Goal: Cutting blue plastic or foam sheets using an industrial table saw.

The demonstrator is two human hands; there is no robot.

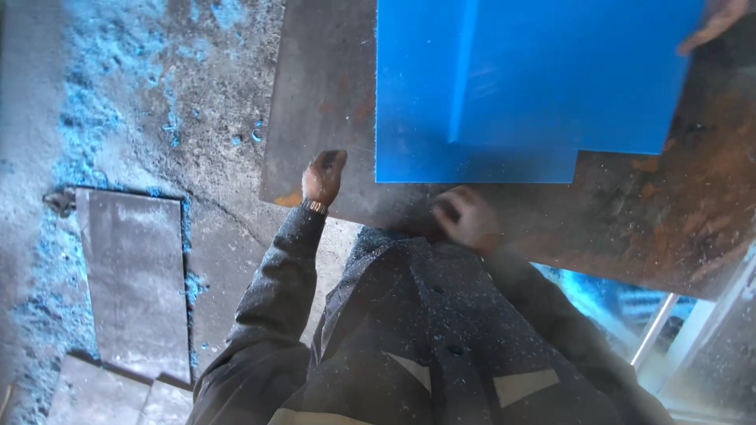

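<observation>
My left hand [324,175] rests on the near left edge of a rusty steel table [323,94], fingers curled under, just left of the blue sheets. My right hand [466,218] lies at the table's near edge with its fingers bent, a little below the lower blue sheet [417,118]. A second blue sheet [567,71] lies on top of the first, shifted to the right. Neither of my hands touches the sheets. Another person's hand [715,24] holds the upper sheet's far right corner.
Blue shavings and dust [87,118] cover the concrete floor at left. Grey metal plates [134,275] lie on the floor at lower left. A pale frame with blue material [654,323] shows under the table at lower right. My dark jacket [425,338] fills the bottom.
</observation>
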